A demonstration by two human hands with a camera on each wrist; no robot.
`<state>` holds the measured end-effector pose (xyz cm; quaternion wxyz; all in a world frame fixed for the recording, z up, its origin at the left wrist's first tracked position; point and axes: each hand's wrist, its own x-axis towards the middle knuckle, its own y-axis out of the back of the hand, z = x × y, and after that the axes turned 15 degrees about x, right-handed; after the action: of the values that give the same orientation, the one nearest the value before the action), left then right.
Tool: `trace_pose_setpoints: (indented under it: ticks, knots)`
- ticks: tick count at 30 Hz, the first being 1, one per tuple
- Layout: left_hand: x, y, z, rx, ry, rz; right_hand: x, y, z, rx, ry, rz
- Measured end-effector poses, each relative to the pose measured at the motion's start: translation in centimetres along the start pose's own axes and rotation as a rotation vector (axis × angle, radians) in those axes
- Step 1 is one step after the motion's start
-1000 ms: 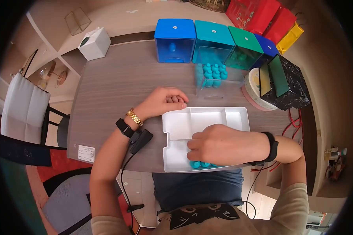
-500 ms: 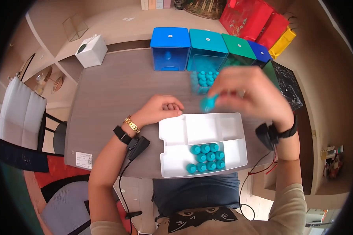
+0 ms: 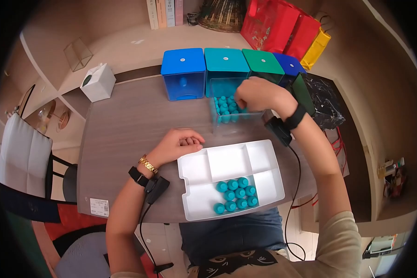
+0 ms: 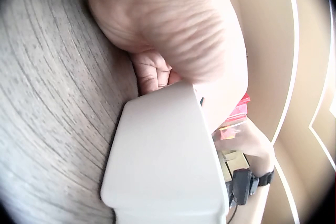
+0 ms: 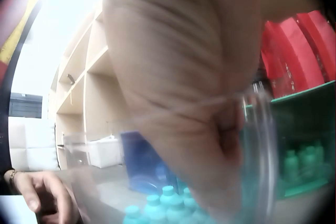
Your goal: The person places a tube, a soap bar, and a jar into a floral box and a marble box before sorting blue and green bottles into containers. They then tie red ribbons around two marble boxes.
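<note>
In the head view, the right hand [image 3: 262,94] reaches down into a clear bin [image 3: 221,129] of teal bottles [image 3: 224,108]. The right wrist view shows this hand [image 5: 186,82] among the bottles [image 5: 170,205], its fingertips hidden, so any hold is unclear. Nearer the body is a white divided tray [image 3: 229,161], with several teal bottles [image 3: 241,193] grouped in its front middle. By the tray's back left corner rests the left hand [image 3: 183,142], loosely curled and empty. The left wrist view has that hand [image 4: 168,30] beside the tray's outer wall [image 4: 163,150].
Behind the bin stand a blue box [image 3: 183,62], a teal-lidded box [image 3: 225,60], a green-lidded box [image 3: 263,61] and a dark blue one [image 3: 289,65]. A black marbled box [image 3: 324,104] is at right, a white tissue box [image 3: 98,83] at back left.
The right hand has gone from the tray's bottles, carrying one teal bottle, back to the clear bin. The left hand stays by the tray corner. The head view has shifted.
</note>
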<state>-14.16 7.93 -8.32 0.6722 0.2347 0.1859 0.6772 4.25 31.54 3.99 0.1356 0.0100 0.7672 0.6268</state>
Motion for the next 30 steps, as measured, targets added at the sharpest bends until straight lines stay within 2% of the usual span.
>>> trace_pose_setpoints:
  ticks: [4, 7, 13, 16, 17, 18, 20, 24, 25, 26, 30]
  knots:
    - [-0.1, 0.0, 0.2, -0.020, 0.014, 0.000, 0.9, -1.1, -0.2, -0.005, 0.004, -0.070]
    - [-0.2, 0.0, 0.1, -0.019, 0.017, 0.001, 1.4, -1.2, -0.4, -0.115, -0.049, -0.105]
    - [-0.1, 0.0, 0.1, -0.013, 0.012, -0.005, 1.4, -1.3, -0.1, -0.082, -0.057, -0.087]
    - [-0.2, -0.1, 0.0, -0.003, 0.021, 0.000, 0.2, -0.2, 0.3, 0.053, 0.126, 0.049]
    - [-0.1, 0.0, 0.0, -0.008, 0.033, -0.006, -0.8, 0.3, -0.8, 0.058, 0.134, 0.149]
    - [-0.2, -0.1, -0.2, -0.018, 0.051, -0.014, -1.6, 0.7, -1.7, 0.060, 0.220, 0.259]
    - [-0.1, -0.1, -0.5, -0.011, 0.036, -0.013, -4.0, 1.7, -5.5, 0.117, 0.286, 0.365]
    - [0.0, -0.1, -0.7, 0.008, 0.020, 0.003, -7.7, -0.6, -11.2, 0.199, 0.684, 0.237]
    - [0.0, -0.1, -0.6, 0.007, 0.018, 0.007, -8.4, -1.4, -12.7, 0.223, 0.669, 0.086]
    - [0.0, -0.1, -0.6, 0.006, 0.014, 0.012, -8.7, -2.4, -13.6, 0.299, 0.738, 0.019]
    - [0.0, 0.0, -0.1, -0.001, 0.040, 0.016, -9.2, -6.0, -15.5, 0.242, 0.814, -0.117]
